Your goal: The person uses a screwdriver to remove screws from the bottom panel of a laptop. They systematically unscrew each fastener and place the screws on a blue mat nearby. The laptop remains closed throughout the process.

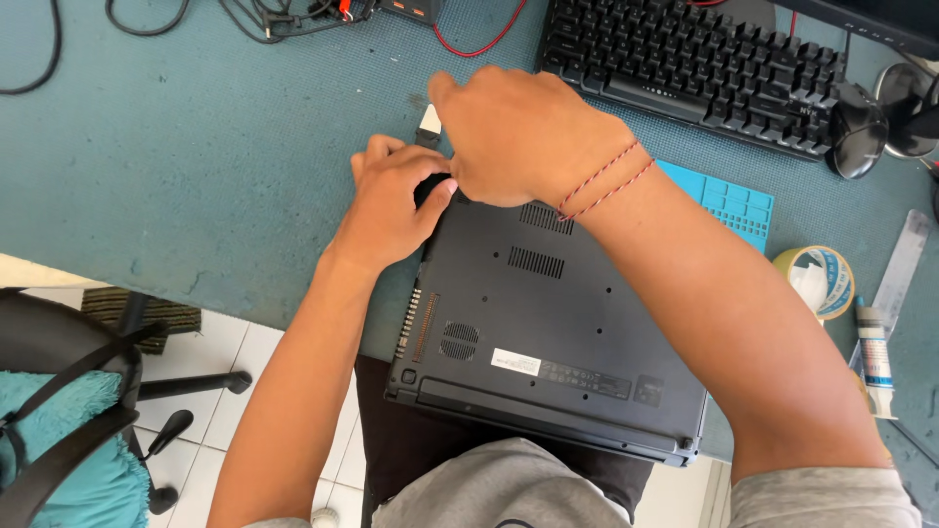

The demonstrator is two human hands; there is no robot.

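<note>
Black laptop (upturned) under hands

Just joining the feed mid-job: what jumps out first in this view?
A dark laptop lies upside down at the table's near edge. Both hands, the left hand and right hand, meet at its far left corner, covering a small black part. A black keyboard sits beyond, a tape roll to the right.

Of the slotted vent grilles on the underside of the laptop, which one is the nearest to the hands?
The upper rectangular grille, right beside the right hand. The second rectangular grille lies lower, and the round grille lies lowest, near the front edge.
</note>
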